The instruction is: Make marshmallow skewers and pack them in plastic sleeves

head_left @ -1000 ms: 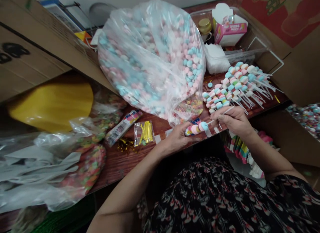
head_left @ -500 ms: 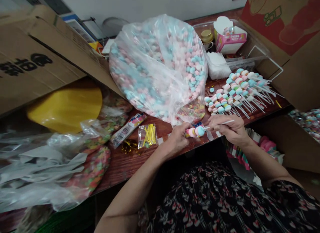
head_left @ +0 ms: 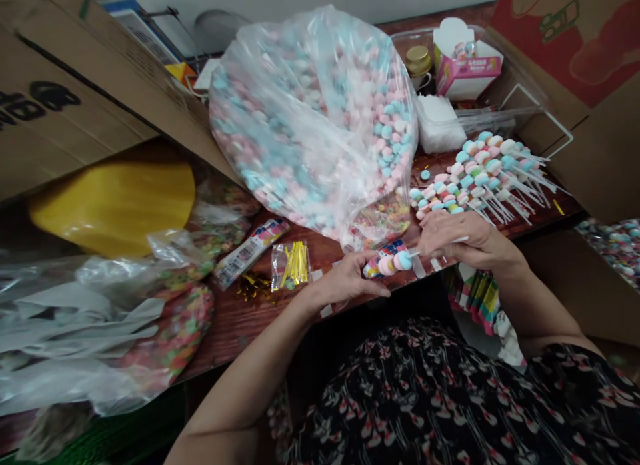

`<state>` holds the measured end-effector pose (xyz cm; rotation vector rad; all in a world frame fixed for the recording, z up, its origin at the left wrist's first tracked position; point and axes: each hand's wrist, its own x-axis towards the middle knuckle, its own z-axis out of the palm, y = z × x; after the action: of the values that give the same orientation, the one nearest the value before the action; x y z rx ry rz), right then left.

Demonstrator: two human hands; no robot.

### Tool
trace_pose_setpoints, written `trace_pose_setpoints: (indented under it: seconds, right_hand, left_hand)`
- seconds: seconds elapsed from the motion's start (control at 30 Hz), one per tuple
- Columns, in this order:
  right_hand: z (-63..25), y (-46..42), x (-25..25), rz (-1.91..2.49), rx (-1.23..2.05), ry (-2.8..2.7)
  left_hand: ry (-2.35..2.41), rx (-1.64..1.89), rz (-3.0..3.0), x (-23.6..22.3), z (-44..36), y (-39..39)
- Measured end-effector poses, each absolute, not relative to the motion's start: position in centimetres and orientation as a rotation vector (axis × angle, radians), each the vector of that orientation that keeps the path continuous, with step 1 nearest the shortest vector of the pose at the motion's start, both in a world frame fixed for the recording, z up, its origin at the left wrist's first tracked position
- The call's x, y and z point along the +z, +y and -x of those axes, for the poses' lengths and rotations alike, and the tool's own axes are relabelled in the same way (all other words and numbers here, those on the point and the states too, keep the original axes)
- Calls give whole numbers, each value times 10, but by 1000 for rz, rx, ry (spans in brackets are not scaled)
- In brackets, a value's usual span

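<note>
The reddish-brown wooden surface [head_left: 235,332] carries a bulging plastic bag of pastel marshmallows [head_left: 310,125] at twelve o'clock, marshmallow skewers [head_left: 475,178] at two o'clock, and a small packet of gold twist ties [head_left: 291,266] at ten o'clock.

Matt marshmallows [head_left: 403,260], glossy plastic bag [head_left: 310,125], rough cardboard [head_left: 65,138], varnished wooden tabletop [head_left: 240,325].

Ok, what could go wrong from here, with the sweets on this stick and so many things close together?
The marshmallow stick, held by the left hand and right hand near the wooden table's front edge, could slip and drop off. The heap of finished skewers lies just beyond the right hand and might get knocked. The bulging plastic bag beside it could slump onto that heap.
</note>
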<state>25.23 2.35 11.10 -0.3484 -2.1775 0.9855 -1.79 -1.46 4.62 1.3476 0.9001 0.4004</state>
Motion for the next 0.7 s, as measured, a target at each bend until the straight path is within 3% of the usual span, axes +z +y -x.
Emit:
trace_pose_setpoints:
  seconds: [0.23, 0.47, 0.57, 0.7]
  right_hand:
    - [-254, 20, 103, 382, 909, -2299]
    - [-235, -1, 99, 487, 547, -2346]
    - [-227, -4, 92, 553, 484, -2229]
    - [-220, -1, 80, 639, 690, -1923]
  left_hand:
    - [1271, 644, -1713, 34, 15, -17]
    - [1342, 585, -1938, 24, 16, -22]
    - [1340, 622, -1778, 27, 15, -22]
    - [1050, 563, -1395, 37, 13, -19]
